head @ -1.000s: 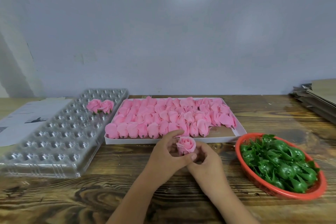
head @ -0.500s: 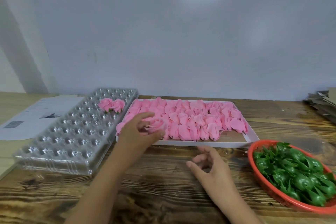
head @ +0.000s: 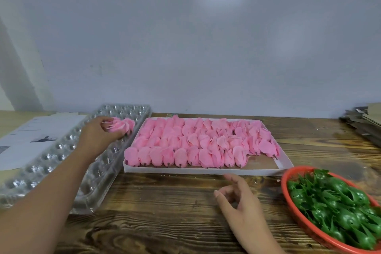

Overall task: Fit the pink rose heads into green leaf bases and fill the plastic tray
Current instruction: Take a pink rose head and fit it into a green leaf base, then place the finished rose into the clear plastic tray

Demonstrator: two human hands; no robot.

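At the left of the frame our left hand [head: 99,135] grips an assembled rose [head: 115,127] over the plastic tray [head: 51,163], just left of the roses already seated [head: 128,125]. Our right hand [head: 237,198] hangs relaxed and empty at lower centre, nearer the green leaf bases [head: 334,206] to its right.

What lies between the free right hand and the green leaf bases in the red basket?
Nothing visible. The right hand hovers over bare wooden table, and the leaf bases lie uncovered in the open red basket beside it.
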